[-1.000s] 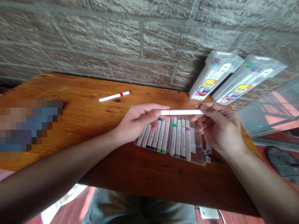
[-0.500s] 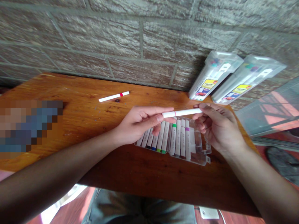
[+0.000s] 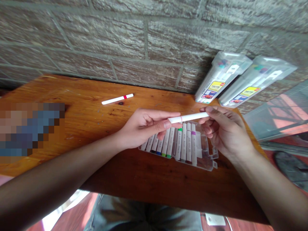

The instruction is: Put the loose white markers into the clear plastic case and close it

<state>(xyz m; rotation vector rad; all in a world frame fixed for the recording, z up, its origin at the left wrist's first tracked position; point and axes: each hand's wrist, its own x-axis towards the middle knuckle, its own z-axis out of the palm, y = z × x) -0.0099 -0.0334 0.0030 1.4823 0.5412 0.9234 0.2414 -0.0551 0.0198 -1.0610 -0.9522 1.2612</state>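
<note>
A white marker (image 3: 190,117) with a thin pinkish ring is stretched between my two hands above the table. My left hand (image 3: 146,126) pinches its left end between thumb and fingers. The right end sits between the thumb and fingers of my right hand (image 3: 223,128). Below them lies an open clear plastic case (image 3: 204,162) with several white markers (image 3: 189,144) in a row, some with green, blue or purple bands. My left fingers hide part of that row. Farther back on the left, a white marker with a red band (image 3: 117,99) lies alone on the table.
Two clear marker boxes (image 3: 211,83) with yellow labels stand at the back right against the stone-block wall (image 3: 108,35). A pixelated patch covers the left side of the wooden table (image 3: 79,93). A white device with a cable (image 3: 215,219) is below the front edge.
The marker and my left fingers have shifted very slightly; both hands keep their hold. The rest of the table looks the same.
</note>
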